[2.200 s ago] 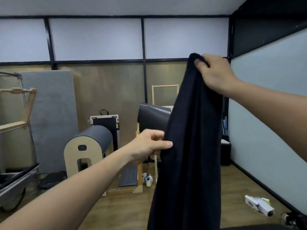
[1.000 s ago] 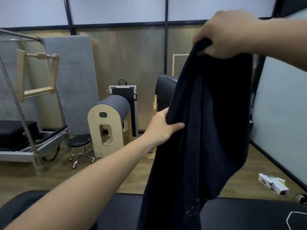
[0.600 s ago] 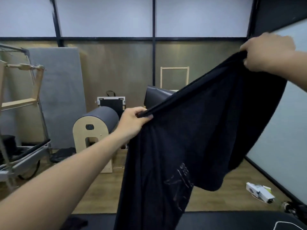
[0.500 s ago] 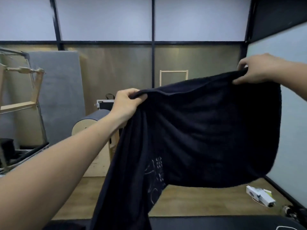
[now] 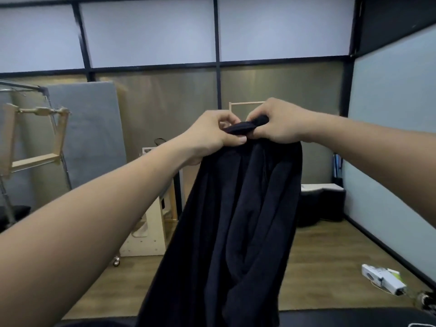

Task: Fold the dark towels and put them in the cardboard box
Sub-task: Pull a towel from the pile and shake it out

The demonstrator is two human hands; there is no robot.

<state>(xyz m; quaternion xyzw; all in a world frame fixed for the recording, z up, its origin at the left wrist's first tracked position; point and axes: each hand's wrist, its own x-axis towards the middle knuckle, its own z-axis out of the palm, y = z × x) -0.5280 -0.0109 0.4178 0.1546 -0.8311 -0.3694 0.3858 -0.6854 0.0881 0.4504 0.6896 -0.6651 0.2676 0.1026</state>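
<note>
A dark towel hangs in the air in front of me, doubled over lengthwise and falling in loose folds to the bottom of the view. My left hand pinches its top edge between thumb and fingers. My right hand grips the top corners right beside it, so both hands nearly touch at chest height. No cardboard box is in view.
A black padded surface runs along the bottom edge. A wooden barrel frame stands on the wood floor behind the towel, a metal and wood frame at the left. A white device lies on the floor at the right.
Half a second ago my hands held the towel spread wide. They have come together at the middle, and the towel now hangs doubled in half.
</note>
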